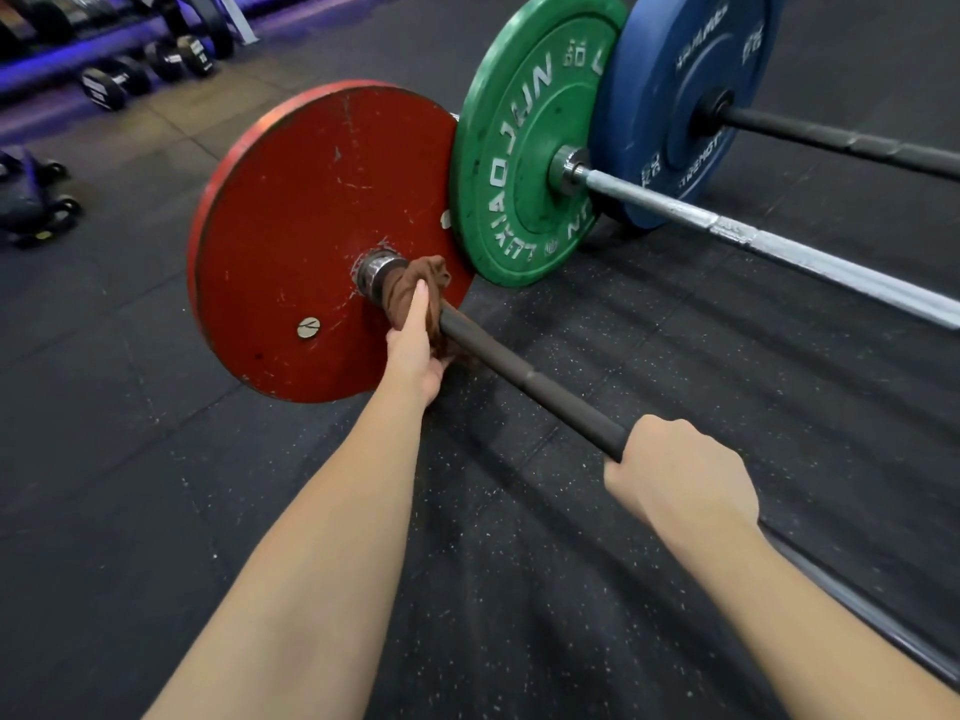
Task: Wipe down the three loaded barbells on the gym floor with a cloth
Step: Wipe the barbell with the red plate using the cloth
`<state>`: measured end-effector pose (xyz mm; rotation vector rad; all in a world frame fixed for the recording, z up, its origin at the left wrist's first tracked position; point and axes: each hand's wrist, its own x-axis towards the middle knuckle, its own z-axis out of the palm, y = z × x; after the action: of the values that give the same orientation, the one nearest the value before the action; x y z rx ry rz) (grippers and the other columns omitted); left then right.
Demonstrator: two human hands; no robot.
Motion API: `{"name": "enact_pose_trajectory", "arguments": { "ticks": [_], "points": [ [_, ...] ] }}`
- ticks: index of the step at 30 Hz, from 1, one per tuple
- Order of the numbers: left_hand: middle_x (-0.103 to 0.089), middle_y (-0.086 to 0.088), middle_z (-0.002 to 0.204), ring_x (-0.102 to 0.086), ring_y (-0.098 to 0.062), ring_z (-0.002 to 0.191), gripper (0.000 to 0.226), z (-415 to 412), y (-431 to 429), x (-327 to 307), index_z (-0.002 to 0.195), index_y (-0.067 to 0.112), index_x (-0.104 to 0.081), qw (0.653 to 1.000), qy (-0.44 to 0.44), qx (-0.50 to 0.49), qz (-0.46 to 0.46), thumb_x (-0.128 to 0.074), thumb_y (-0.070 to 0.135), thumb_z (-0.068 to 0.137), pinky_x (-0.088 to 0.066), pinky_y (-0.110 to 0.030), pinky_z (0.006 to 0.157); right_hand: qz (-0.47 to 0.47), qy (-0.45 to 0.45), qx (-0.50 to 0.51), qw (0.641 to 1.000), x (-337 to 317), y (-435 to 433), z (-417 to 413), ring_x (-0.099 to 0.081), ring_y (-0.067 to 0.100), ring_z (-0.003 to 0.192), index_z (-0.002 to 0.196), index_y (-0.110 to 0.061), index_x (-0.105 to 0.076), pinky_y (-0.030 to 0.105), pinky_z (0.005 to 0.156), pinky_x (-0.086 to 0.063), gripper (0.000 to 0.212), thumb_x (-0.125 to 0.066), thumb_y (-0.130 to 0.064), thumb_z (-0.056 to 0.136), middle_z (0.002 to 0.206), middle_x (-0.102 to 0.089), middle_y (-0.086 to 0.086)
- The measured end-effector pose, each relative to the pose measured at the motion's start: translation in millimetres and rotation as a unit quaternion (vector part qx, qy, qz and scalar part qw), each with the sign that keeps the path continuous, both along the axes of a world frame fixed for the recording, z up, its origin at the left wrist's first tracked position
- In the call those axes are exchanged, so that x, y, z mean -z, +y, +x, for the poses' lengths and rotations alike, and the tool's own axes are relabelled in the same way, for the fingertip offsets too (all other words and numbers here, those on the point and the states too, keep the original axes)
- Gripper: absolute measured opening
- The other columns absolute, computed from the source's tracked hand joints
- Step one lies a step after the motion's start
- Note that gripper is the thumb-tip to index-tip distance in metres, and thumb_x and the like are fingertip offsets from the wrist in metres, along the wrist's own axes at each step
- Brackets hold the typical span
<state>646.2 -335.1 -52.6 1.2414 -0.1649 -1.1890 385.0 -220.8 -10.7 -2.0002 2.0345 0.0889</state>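
Observation:
Three loaded barbells lie side by side on the black rubber floor. The nearest has a scuffed red plate and a dark bar. My left hand grips a brown cloth wrapped round that bar right beside the plate's collar. My right hand grips the same bar further along, nearer to me. Behind it stands a green plate on a silver bar. Farthest back is a blue plate on a black bar.
A rack of black dumbbells runs along the back left under purple light. A dark wheeled object sits at the left edge. Speckled rubber floor spreads to the left and in front of me.

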Motion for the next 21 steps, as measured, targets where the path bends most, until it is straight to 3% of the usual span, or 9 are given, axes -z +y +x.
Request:
{"name": "enact_pose_trajectory", "arguments": {
  "ticks": [2, 5, 7, 10, 14, 16, 18, 21],
  "points": [
    [-0.051, -0.008, 0.129, -0.063, -0.029, 0.109, 0.109, -2.9, 3.3, 2.7, 0.152, 0.021, -0.015, 0.996, -0.059, -0.007, 0.063, -0.08, 0.063, 0.074, -0.054, -0.059, 0.096, -0.003, 0.002, -0.003, 1.0, 0.4, 0.4, -0.8, -0.049, 0.019, 0.058, 0.074, -0.022, -0.04, 0.031, 0.06, -0.042, 0.028, -0.052, -0.039, 0.093, 0.074, -0.055, -0.004],
    [-0.044, -0.007, 0.137, -0.059, -0.028, 0.115, 0.114, -4.5, 11.4, 2.9, 0.131, 0.026, -0.025, 0.983, -0.105, -0.07, 0.135, -0.085, 0.077, 0.048, -0.055, -0.054, 0.097, -0.003, -0.004, -0.004, 1.0, 1.5, 0.3, -1.9, -0.05, 0.018, 0.058, 0.073, -0.022, -0.04, 0.031, 0.06, -0.044, 0.029, -0.053, -0.038, 0.093, 0.074, -0.056, -0.003],
    [-0.035, -0.005, 0.138, -0.05, -0.025, 0.116, 0.119, 0.3, 13.0, 3.4, 0.131, 0.025, -0.028, 0.966, -0.159, -0.096, 0.178, -0.086, 0.078, 0.042, -0.053, -0.049, 0.1, -0.002, -0.006, -0.005, 1.0, 0.4, 0.4, -1.5, -0.052, 0.019, 0.059, 0.073, -0.022, -0.039, 0.031, 0.061, -0.045, 0.03, -0.053, -0.039, 0.093, 0.074, -0.056, -0.003],
    [-0.037, -0.008, 0.136, -0.053, -0.028, 0.113, 0.104, 9.1, 8.0, 2.1, 0.125, 0.025, -0.028, 0.96, -0.199, -0.091, 0.177, -0.089, 0.066, 0.052, -0.054, -0.051, 0.097, 0.003, -0.007, -0.001, 1.0, -0.5, 0.6, -2.1, -0.054, 0.021, 0.061, 0.073, -0.022, -0.039, 0.031, 0.061, -0.045, 0.03, -0.053, -0.039, 0.093, 0.074, -0.056, -0.003],
    [-0.065, -0.014, 0.124, -0.068, -0.032, 0.1, 0.055, 17.1, -12.9, -21.2, 0.134, 0.011, -0.044, 0.984, -0.134, 0.026, 0.115, -0.074, 0.028, 0.091, -0.059, -0.046, 0.067, 0.029, -0.016, 0.009, 0.999, -1.4, -3.0, -1.0, -0.055, 0.019, 0.063, 0.075, -0.023, -0.038, 0.031, 0.061, -0.044, 0.028, -0.053, -0.039, 0.092, 0.077, -0.057, -0.003],
    [-0.067, -0.015, 0.121, -0.069, -0.033, 0.099, 0.052, 17.2, -18.9, -32.4, 0.137, 0.012, -0.048, 0.987, -0.11, 0.054, 0.108, -0.072, 0.026, 0.093, -0.06, -0.05, 0.064, 0.079, -0.035, 0.021, 0.996, 0.6, -11.6, -2.7, -0.058, 0.02, 0.067, 0.079, -0.022, -0.041, 0.031, 0.064, -0.047, 0.024, -0.055, -0.039, 0.089, 0.081, -0.059, -0.002],
    [-0.066, -0.017, 0.122, -0.068, -0.036, 0.102, 0.056, 17.5, -20.5, -33.6, 0.134, 0.01, -0.05, 0.991, -0.073, 0.051, 0.096, -0.079, 0.025, 0.088, -0.06, -0.057, 0.074, 0.171, -0.113, 0.032, 0.978, 1.8, -21.5, -7.3, -0.057, 0.022, 0.058, 0.084, -0.015, -0.05, 0.028, 0.058, -0.045, 0.021, -0.059, -0.034, 0.084, 0.075, -0.059, 0.001],
    [-0.061, -0.021, 0.127, -0.065, -0.039, 0.107, 0.072, 18.0, -24.6, -25.3, 0.139, 0.005, -0.047, 0.992, -0.052, 0.045, 0.102, -0.086, 0.024, 0.081, -0.056, -0.062, 0.088, 0.331, -0.303, 0.045, 0.893, 0.3, -31.6, -17.6, -0.027, 0.017, 0.039, 0.066, -0.013, -0.045, 0.021, 0.046, -0.027, 0.02, -0.061, -0.019, 0.076, 0.051, -0.036, 0.004]
  ]
}}
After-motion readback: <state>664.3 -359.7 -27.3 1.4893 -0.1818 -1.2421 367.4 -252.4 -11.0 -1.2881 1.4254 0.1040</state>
